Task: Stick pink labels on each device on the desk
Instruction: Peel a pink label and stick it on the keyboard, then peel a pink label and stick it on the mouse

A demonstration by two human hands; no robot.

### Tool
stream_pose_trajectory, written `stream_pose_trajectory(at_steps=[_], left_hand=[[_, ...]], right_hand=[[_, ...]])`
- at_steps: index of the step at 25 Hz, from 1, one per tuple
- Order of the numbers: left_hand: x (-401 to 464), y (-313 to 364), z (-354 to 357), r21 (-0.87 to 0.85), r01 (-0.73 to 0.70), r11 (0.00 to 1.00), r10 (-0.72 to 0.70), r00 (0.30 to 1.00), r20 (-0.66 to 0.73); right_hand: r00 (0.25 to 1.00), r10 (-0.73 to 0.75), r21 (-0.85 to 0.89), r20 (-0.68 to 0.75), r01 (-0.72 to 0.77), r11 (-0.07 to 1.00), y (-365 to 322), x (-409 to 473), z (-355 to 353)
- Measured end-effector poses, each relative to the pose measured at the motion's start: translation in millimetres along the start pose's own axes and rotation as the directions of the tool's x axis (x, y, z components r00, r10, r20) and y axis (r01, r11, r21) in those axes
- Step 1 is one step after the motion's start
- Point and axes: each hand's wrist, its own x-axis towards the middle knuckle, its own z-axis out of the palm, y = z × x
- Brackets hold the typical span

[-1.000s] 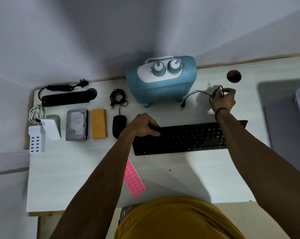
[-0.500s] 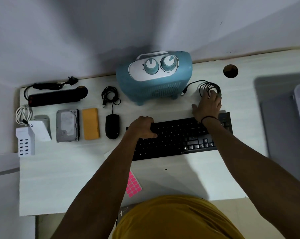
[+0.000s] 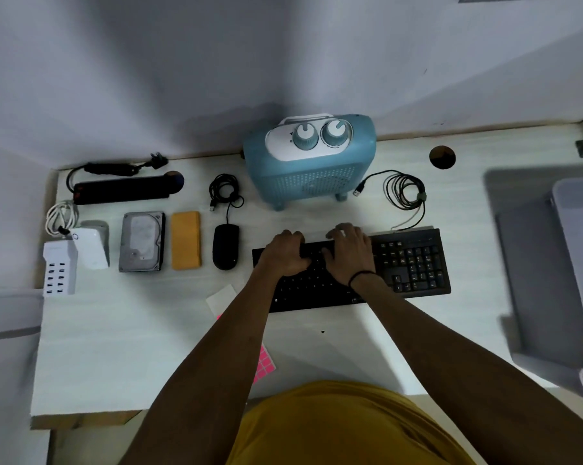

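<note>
Pink label sheet (image 3: 265, 364) lying low centre of frame on white desk (image 3: 122, 347), grid of squares, mostly hiding under left forearm. Left hand (image 3: 285, 255) curling, gripping far edge of black keyboard (image 3: 414, 263); right hand (image 3: 349, 255) resting flat beside it. Bare desk stretching lower left toward front edge.

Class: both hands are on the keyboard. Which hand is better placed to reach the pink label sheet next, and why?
Probably the left hand: the pink label sheet lies beside and partly under the left forearm, while the right hand would have to cross over it.
</note>
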Motion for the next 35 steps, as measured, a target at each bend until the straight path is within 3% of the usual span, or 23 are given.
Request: stream_pose_trajectory(at_steps=[3, 7, 10, 14, 18, 25, 30, 33, 35], left_hand=[[-24, -10, 3, -0.083, -0.008, 0.997, 0.000, 0.995, -0.096], [-78, -52, 17, -0.190, 0.019, 0.982, -0.050, 0.986, -0.162], [-127, -91, 33, -0.219, 0.121, 0.968, -0.157, 0.975, -0.155], [-179, -129, 58, -0.185, 0.236, 0.954, -0.258, 0.960, -0.110], [-205, -143, 80, -0.101, 0.300, 0.948, -0.304, 0.953, -0.021], [-210, -145, 87, 0.053, 0.258, 0.965, -0.261, 0.964, 0.049], [-210, -152, 79, 0.011, 0.241, 0.971, -0.241, 0.968, 0.073], [-210, -155, 80, 0.012, 0.229, 0.973, -0.229, 0.969, 0.096], [-208, -157, 80, 0.015, 0.226, 0.974, -0.226, 0.968, 0.108]], right_hand=[[0.981, -0.137, 0.037, 0.138, 0.133, 0.990, -32, -13, 9], [0.942, -0.228, 0.115, 0.246, 0.205, 0.972, -70, -38, 26], [0.909, -0.250, 0.128, 0.334, 0.219, 0.967, -93, -56, 40], [0.877, -0.127, 0.137, 0.464, 0.070, 0.988, -128, -78, 69], [0.870, 0.029, 0.087, 0.491, -0.082, 0.993, -156, -92, 101], [0.805, 0.296, 0.109, 0.515, -0.404, 0.908, -181, -101, 132], [0.798, 0.336, 0.067, 0.500, -0.422, 0.904, -187, -96, 136], [0.855, 0.335, 0.035, 0.397, -0.379, 0.925, -199, -102, 133], [0.853, 0.381, 0.094, 0.357, -0.439, 0.894, -209, -110, 132]])
